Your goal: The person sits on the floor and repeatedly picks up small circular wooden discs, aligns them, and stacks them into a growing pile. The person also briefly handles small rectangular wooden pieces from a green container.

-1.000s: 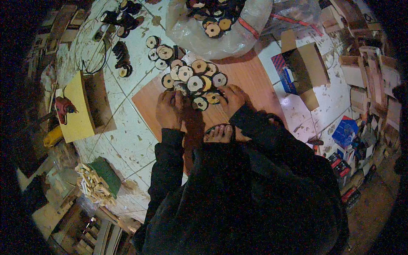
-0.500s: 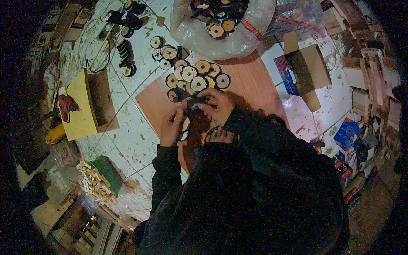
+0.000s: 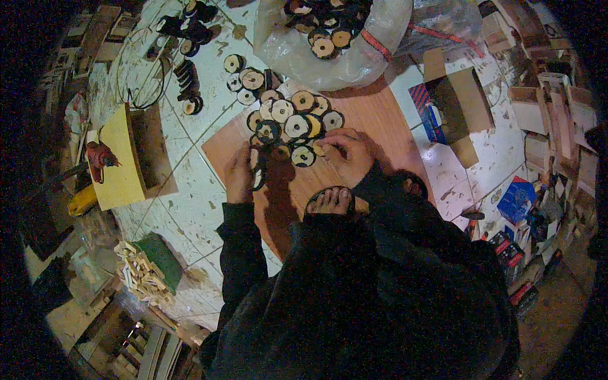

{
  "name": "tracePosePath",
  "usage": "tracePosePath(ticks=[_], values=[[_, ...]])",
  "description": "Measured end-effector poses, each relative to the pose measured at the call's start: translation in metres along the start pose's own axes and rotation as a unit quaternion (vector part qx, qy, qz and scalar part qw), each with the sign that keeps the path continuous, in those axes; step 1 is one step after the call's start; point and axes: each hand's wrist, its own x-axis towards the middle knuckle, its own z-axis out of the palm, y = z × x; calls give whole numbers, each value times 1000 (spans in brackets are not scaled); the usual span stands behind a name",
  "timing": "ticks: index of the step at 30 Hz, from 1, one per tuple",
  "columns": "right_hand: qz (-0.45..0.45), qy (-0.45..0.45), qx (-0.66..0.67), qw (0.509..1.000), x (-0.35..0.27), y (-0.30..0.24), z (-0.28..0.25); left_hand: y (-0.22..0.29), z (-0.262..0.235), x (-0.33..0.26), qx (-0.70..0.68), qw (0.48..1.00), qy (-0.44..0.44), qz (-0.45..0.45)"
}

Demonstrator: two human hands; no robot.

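Observation:
My left hand (image 3: 239,174) is closed around a pale round disc with a black rim (image 3: 258,177), tilted on edge against the palm. Just beyond its fingertips is a darker disc (image 3: 267,131) with a black ring; whether the fingers touch it I cannot tell. My right hand (image 3: 349,151) has its fingers curled, their tips at the right edge of a pale wooden disc with a centre hole (image 3: 303,156). Behind both hands lies a cluster of similar wooden discs (image 3: 296,126), some overlapping, on a brown wood-grain board (image 3: 380,136).
A clear plastic sack (image 3: 335,76) full of such discs stands at the far side. Opened cardboard boxes (image 3: 472,98) lie right, and a red power tool (image 3: 101,158) rests on a yellow panel (image 3: 130,180) at left. My bare foot (image 3: 330,201) is close to the hands.
My hands have moved apart, the left going left with its disc and the right going right. The dark ring piece between them is gone from there; a pale disc now shows by my right fingertips.

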Motion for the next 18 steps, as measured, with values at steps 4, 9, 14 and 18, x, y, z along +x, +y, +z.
tracePosePath(ticks=[4, 9, 14, 18], values=[[29, -28, 97, 995, -9, -9, -7, 6, -1, -37, -322, 920, -212, -66], [172, -62, 272, 945, -6, -34, -19, 21, 28, -56, -264, 933, -246, -11], [119, -58, 301, 944, -8, -49, -28, 32, 44, -67, -82, 967, -219, 103], [102, -101, 202, 969, -10, -54, -31, 38, 54, -72, 28, 938, -203, 279]])
